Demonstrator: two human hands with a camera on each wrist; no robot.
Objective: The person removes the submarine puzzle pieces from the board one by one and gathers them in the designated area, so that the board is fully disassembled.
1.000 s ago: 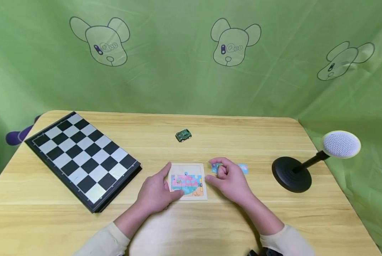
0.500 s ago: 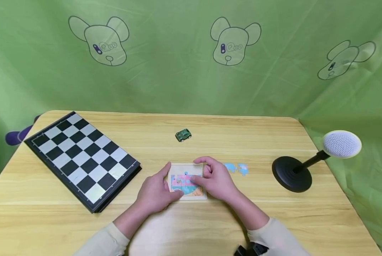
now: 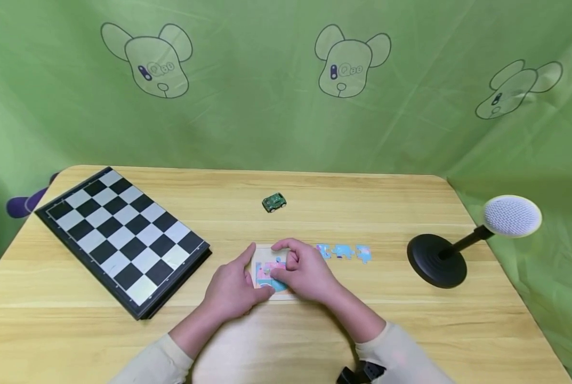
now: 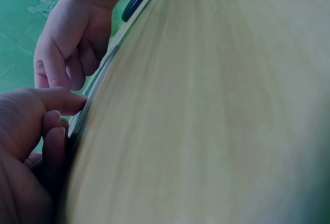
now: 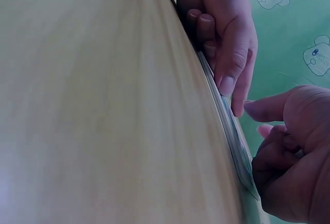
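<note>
A jigsaw puzzle [image 3: 260,271], pink, blue and orange in a pale square tray, lies on the table and is partly hidden by both hands. My left hand [image 3: 233,290] holds the tray at its left side, thumb at the lower edge and index finger along the left edge. Over the puzzle's right part is my right hand [image 3: 307,271], thumb and index finger apart, other fingers bent; no piece shows between them. Loose blue puzzle pieces [image 3: 343,251] lie in a row to its right. Both wrist views show the hands facing each other along the tray's edge.
A folded chessboard [image 3: 127,234] lies at the left of the wooden table [image 3: 362,208]. Beyond the puzzle is a small green toy car [image 3: 273,202]. A microphone-like object with a white mesh head [image 3: 512,216] leans on a black base at the right. Green fabric [image 3: 257,106] hangs behind.
My right hand has moved left from beside the loose pieces to over the puzzle, uncovering those pieces. The left hand has stayed on the tray.
</note>
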